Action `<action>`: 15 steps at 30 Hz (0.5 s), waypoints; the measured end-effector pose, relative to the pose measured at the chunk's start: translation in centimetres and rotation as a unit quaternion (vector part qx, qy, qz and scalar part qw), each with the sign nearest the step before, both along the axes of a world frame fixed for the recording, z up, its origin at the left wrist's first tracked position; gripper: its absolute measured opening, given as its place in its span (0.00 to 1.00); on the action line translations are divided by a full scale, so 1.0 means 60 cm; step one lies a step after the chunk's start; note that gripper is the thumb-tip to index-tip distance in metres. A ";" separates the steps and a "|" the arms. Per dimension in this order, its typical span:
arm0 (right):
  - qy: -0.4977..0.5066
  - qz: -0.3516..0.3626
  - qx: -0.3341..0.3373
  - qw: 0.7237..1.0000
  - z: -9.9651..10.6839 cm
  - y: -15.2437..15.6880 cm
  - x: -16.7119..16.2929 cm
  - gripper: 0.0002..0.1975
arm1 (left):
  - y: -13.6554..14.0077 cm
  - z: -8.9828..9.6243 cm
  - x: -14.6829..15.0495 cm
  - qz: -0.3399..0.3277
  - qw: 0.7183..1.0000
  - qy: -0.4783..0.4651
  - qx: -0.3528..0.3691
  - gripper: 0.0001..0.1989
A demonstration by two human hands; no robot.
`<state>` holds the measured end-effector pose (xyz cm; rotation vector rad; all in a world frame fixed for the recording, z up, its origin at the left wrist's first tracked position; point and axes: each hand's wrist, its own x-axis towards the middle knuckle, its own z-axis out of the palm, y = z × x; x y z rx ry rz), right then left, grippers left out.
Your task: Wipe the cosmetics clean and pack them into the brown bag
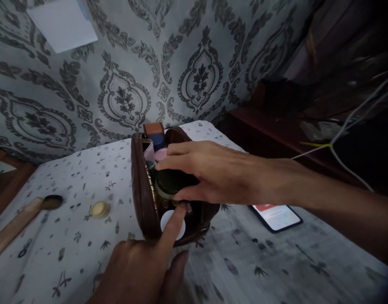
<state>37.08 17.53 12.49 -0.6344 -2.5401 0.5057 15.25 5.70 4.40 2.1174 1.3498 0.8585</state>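
Observation:
An unzipped brown pouch [139,190] with a gold zipper sits on the bedsheet, packed with small items. My right hand [209,171] reaches in from the right, thumb and fingers around a dark-lidded jar [173,181] inside the pouch. Near its fingertips are a pink round item [161,154] and a dark blue item [157,140]. My left hand [143,261] is at the pouch's near side. Its index finger is stretched across a white round disc [168,221], with the tip inside the opening; the thumb is apart and the other fingers are curled.
A small cream-coloured round item [99,209] and a wooden-handled brush [29,217] lie left on the patterned sheet [86,261]. A lit phone [278,217] lies to the right under my forearm. Patterned wall behind carries a white paper [64,25]. White cables [349,156] hang right.

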 end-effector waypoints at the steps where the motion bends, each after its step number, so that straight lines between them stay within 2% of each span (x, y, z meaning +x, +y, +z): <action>1: -0.009 0.005 -0.002 1.000 -0.001 0.002 -0.005 0.10 | -0.002 -0.002 0.003 0.001 1.000 -0.006 0.004 0.28; 7: -0.099 0.007 0.011 0.995 -0.006 0.011 -0.044 0.08 | -0.013 -0.023 0.009 0.001 1.000 0.010 0.021 0.30; 15: -0.142 -0.036 0.013 0.989 0.000 0.010 -0.072 0.08 | -0.005 -0.048 0.009 -0.008 0.999 0.013 0.036 0.33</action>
